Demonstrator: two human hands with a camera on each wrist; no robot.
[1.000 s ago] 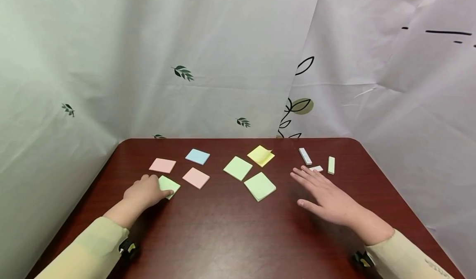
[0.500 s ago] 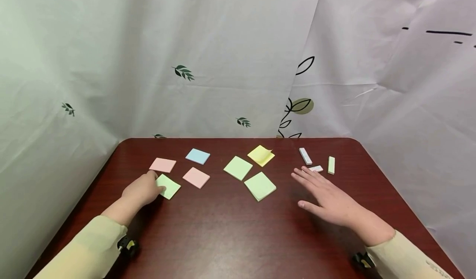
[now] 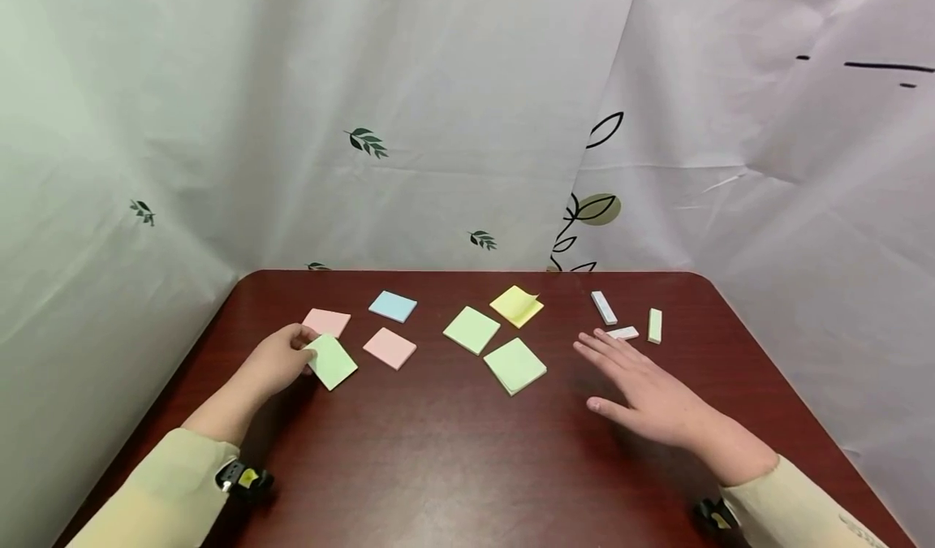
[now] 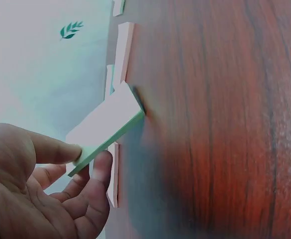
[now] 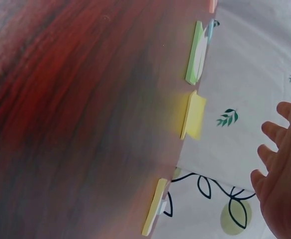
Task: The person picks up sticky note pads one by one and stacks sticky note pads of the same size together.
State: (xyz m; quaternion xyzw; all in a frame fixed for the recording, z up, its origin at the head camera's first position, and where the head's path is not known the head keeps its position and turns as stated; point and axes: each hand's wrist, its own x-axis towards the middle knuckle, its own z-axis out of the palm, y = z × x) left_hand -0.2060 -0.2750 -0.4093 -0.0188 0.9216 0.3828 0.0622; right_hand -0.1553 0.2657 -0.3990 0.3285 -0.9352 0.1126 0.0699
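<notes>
My left hand [image 3: 276, 361] pinches a green sticky note pad [image 3: 333, 363] by its near-left edge, thumb on top and fingers beneath. In the left wrist view the same pad [image 4: 108, 122] is tilted, its far edge at or close to the table. Just behind it lies a pink sticky note pad [image 3: 327, 321], partly covered by the hand and the green pad. Another pink pad [image 3: 390, 348] is to its right. My right hand [image 3: 650, 390] is spread with straight fingers above the table's right side and holds nothing. Its fingertips are nearest a small white block [image 3: 623, 333].
A blue pad [image 3: 393, 306] lies at the back left. Two green pads [image 3: 471, 330] and a yellow pad [image 3: 516, 305] with a lifted top sheet sit mid-table. A white block [image 3: 604, 308] and a pale yellow-green block [image 3: 654, 325] lie back right. White curtains surround the brown table [image 3: 424, 467].
My left hand has shifted its hold from over the green pad to its left edge and raised that edge. The right hand stays as it was. The head view has shifted slightly.
</notes>
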